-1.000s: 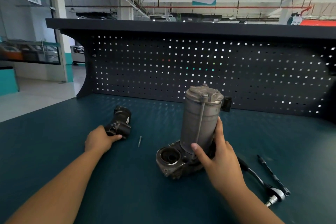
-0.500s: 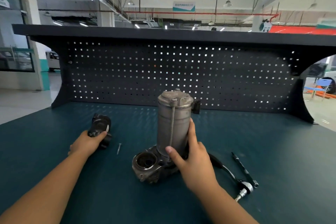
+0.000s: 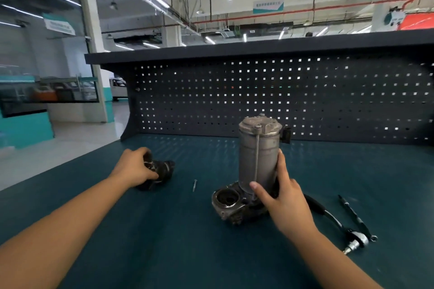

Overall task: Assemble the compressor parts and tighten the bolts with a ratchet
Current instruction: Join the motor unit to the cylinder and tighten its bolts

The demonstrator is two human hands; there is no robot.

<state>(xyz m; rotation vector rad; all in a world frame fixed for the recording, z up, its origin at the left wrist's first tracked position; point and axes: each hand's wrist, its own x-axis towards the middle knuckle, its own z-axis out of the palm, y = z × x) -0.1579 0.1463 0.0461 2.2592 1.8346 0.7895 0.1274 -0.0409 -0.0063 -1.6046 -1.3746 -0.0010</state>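
Two hands are busy on the green bench (image 3: 164,241). Left hand (image 3: 133,168) is closed around a black part (image 3: 162,171); right hand (image 3: 281,197) wraps the upright grey compressor (image 3: 257,157). Its round cup (image 3: 227,197) looks empty.

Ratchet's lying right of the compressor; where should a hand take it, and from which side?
Grip the ratchet by its dark handle, the far end beside the compressor, coming from above. It lies flat on the bench, its bright head nearest the person.
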